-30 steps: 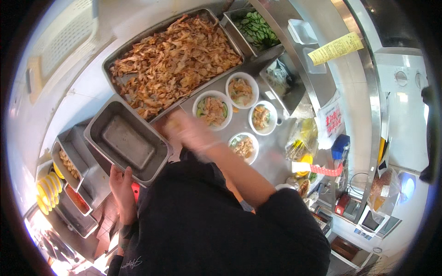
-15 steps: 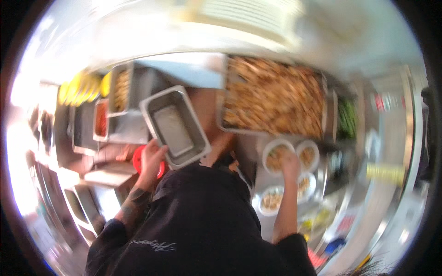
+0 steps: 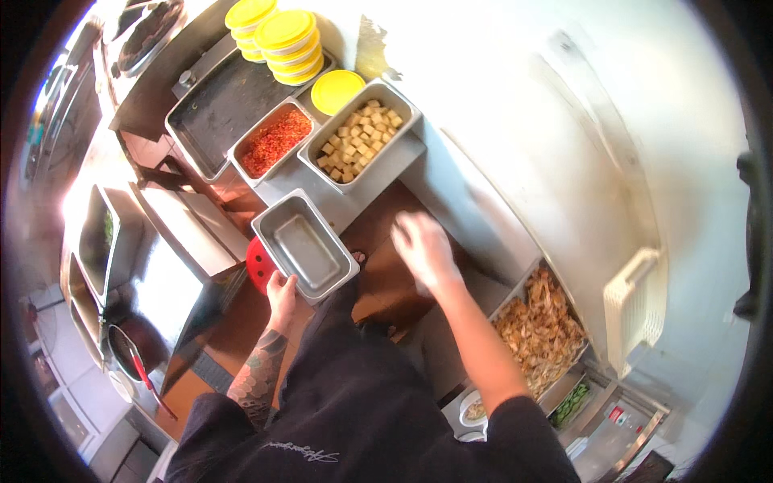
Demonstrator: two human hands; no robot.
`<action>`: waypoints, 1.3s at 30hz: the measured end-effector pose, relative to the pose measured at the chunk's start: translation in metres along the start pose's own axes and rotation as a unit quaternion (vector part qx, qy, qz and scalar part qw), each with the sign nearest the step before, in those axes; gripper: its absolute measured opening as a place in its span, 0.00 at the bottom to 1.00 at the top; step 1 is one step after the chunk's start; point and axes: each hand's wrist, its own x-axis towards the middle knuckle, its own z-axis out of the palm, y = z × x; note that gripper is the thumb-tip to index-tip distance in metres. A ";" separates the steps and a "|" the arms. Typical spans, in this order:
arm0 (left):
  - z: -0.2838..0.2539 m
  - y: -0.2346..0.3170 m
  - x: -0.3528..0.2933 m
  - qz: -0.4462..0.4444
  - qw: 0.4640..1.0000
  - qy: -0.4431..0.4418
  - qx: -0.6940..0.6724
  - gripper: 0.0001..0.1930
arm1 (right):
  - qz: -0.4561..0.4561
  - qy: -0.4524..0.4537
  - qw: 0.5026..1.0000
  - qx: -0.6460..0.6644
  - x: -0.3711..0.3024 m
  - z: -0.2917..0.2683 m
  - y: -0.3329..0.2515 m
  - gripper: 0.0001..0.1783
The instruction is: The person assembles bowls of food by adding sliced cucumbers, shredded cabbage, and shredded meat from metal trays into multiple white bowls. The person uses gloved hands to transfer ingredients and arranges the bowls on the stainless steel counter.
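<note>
My left hand point(image 3: 282, 294) is closed on the near rim of a deep rectangular steel pan point(image 3: 310, 248), thumb over the edge; only bare metal shows inside it. My right hand point(image 3: 420, 248), which looks whitish as if in a thin clear glove, is raised to the right of the pan and touches nothing I can see. Motion smears its fingers. Beyond the pan stand a steel pan of pale cubes point(image 3: 358, 141) and a smaller pan of chopped red food point(image 3: 278, 143).
Stacks of yellow-lidded tubs point(image 3: 287, 42) stand on a dark tray point(image 3: 233, 109) at the far left. A large tray of browned, shredded food point(image 3: 541, 330) lies at the right, near a white bowl point(image 3: 472, 409) and greens point(image 3: 570, 405). A red stool point(image 3: 259, 264) is by my left hand.
My view and body have turned left, toward the pans of cubes and red food. My right hand has left the bowl at the right and come up beside the steel pan, still in my left hand.
</note>
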 end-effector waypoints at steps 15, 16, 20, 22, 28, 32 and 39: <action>0.000 -0.007 0.069 -0.001 0.988 -0.011 -0.156 0.06 | 0.028 -0.239 0.919 -0.312 0.235 0.199 0.032 0.07; -0.002 -0.013 0.063 0.008 0.982 0.000 -0.191 0.06 | 0.033 -0.223 0.928 -0.298 0.237 0.201 0.035 0.07; -0.057 -0.064 0.042 0.002 0.997 0.076 -0.010 0.06 | 0.089 -0.255 0.944 -0.191 0.237 0.204 0.041 0.09; -0.101 -0.106 0.026 -0.063 0.995 0.075 0.031 0.08 | 0.125 -0.247 0.946 -0.169 0.234 0.210 0.039 0.11; -0.220 -0.225 -0.057 -0.356 0.928 0.102 0.032 0.09 | 0.188 -0.199 0.953 -0.132 0.230 0.227 0.032 0.14; -0.253 -0.230 -0.077 -0.403 0.911 0.067 0.054 0.09 | 0.132 -0.097 0.985 -0.059 0.232 0.186 0.015 0.13; -0.184 -0.179 0.062 -0.142 0.867 -0.257 0.403 0.09 | 0.262 0.075 0.866 0.420 0.055 0.025 -0.014 0.13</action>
